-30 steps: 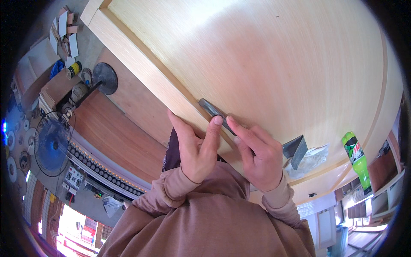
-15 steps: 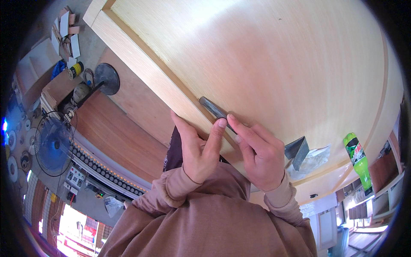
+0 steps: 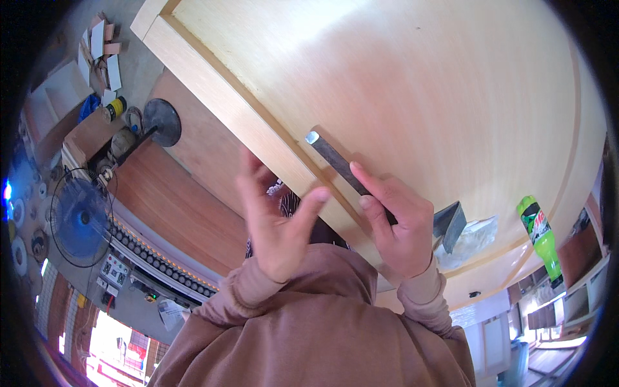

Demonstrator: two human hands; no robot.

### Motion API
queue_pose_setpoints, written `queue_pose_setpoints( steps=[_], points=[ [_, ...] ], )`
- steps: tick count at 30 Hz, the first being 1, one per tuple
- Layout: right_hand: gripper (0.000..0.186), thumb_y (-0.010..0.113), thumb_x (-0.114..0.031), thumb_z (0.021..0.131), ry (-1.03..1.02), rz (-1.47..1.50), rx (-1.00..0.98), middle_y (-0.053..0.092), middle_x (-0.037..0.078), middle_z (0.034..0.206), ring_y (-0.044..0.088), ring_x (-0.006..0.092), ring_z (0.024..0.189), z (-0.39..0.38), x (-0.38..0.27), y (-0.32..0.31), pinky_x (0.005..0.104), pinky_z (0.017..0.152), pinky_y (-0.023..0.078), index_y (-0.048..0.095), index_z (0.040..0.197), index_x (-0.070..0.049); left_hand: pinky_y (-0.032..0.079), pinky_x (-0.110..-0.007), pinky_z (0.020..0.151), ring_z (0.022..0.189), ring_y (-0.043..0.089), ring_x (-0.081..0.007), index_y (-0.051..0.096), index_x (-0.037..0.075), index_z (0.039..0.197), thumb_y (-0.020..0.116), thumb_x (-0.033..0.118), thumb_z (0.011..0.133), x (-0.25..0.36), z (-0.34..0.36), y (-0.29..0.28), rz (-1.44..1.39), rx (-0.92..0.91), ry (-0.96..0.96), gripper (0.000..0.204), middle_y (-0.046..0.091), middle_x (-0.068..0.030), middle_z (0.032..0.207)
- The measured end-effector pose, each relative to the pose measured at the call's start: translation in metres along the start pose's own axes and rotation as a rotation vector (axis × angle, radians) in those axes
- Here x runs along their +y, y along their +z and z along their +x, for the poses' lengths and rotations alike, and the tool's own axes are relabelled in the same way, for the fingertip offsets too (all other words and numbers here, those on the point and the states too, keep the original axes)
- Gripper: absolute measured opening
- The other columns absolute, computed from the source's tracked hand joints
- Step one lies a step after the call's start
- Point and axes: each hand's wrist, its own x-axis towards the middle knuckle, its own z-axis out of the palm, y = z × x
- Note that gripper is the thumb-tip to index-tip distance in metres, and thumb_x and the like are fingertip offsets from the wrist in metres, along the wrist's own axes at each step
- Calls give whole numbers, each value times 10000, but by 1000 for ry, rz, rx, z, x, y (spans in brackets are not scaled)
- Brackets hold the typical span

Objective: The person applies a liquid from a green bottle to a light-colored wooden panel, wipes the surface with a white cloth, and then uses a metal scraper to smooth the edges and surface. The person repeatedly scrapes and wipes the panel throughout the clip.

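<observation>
My right hand (image 3: 394,222) grips a dark flat metal chisel (image 3: 338,162), whose pale tip lies on the groove of a large light wooden door panel (image 3: 412,84) near its framed edge. My left hand (image 3: 277,222) hovers just left of the panel's edge with its fingers spread, holding nothing and off the tool. Both forearms wear brown sleeves.
A dark metal block (image 3: 450,224) and a crumpled plastic bag (image 3: 476,235) lie on the panel right of my right hand. A green bottle (image 3: 540,233) lies further right. On the floor to the left stand a fan (image 3: 78,218), a round black base (image 3: 161,121) and wood scraps (image 3: 100,48).
My left hand has lifted off the chisel and moved left, fingers spreading. The right hand now holds the tool alone, its tip further forward along the groove.
</observation>
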Motion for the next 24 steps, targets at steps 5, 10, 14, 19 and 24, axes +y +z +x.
queue_pose_setpoints(
  steps=[5,10,14,19,24],
  points=[
    [532,726,39,988,-27,21,56,599,107,835,579,268,680,-17,5,-8,386,640,504,760,1490,-132,490,-394,1036,1279,543,-262,676,54,1460,1039,197,774,41,17,-42,713,23,432,789,559,-135,1456],
    [511,711,43,1000,3,22,184,656,136,902,631,286,736,-38,14,-8,380,688,539,754,1486,-108,445,-468,1092,1274,527,-348,792,154,1364,973,233,831,58,52,-29,1145,-4,741,568,631,-162,1341],
    [494,699,42,1007,-27,45,227,694,158,936,665,303,765,-54,25,-11,382,716,559,751,1479,-91,453,-467,1091,1268,532,-341,848,183,1279,894,237,917,77,80,-27,1242,-304,1000,368,643,-147,1357],
    [484,698,45,1000,-45,101,253,724,168,948,685,317,765,-67,36,-15,402,723,565,758,1465,-80,490,-474,1100,1243,543,-344,860,265,1288,816,482,968,97,110,-53,1488,-815,1153,389,643,-29,1559],
    [466,688,45,1002,-89,125,228,775,186,1037,747,341,841,-68,35,-11,418,762,597,765,1445,-76,491,-479,1110,1266,526,-365,850,233,1236,834,518,951,114,144,-50,1402,-1060,1267,404,639,-29,1556]
  ],
)
